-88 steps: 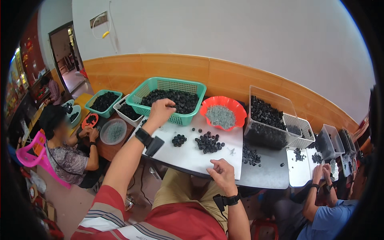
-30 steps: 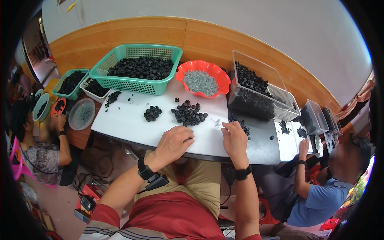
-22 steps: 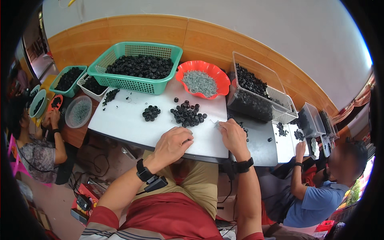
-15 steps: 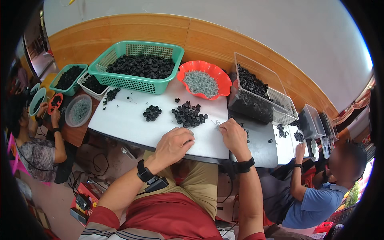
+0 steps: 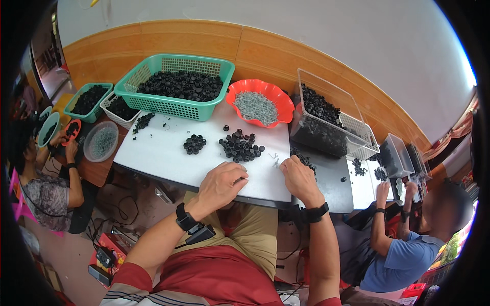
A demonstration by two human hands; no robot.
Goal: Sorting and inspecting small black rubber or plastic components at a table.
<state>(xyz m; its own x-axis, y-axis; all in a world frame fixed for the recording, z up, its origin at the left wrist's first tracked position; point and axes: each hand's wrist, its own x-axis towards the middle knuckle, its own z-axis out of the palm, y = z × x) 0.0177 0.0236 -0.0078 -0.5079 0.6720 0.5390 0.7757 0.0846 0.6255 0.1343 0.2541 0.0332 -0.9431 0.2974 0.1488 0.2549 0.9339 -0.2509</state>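
Observation:
On the white foam board (image 5: pixel 158 153), my left hand (image 5: pixel 220 184) rests with curled fingers, thumb and forefinger together at its right side. What it holds, if anything, is hidden. Farther right, at the board's edge, my right hand (image 5: pixel 302 178) has its fingertips pinched; I cannot make out anything between them. Just left of those fingertips lie a few loose grey screws (image 5: pixel 274 158). Beyond my hands sits a heap of small black round caps (image 5: pixel 240 147), with a smaller cluster of black caps (image 5: pixel 194 144) to its left.
A green basket (image 5: pixel 168 106) of black parts, a red scalloped bowl (image 5: pixel 287 104) of screws and a clear bin (image 5: pixel 326 133) of black parts line the back. Small black pieces (image 5: pixel 305 159) lie beside my right hand. Co-workers sit left (image 5: pixel 48 196) and right (image 5: pixel 403 260).
My right hand has shifted slightly nearer to me, showing more of the loose screws. My left hand stays put. The co-worker at right has raised a second hand into view.

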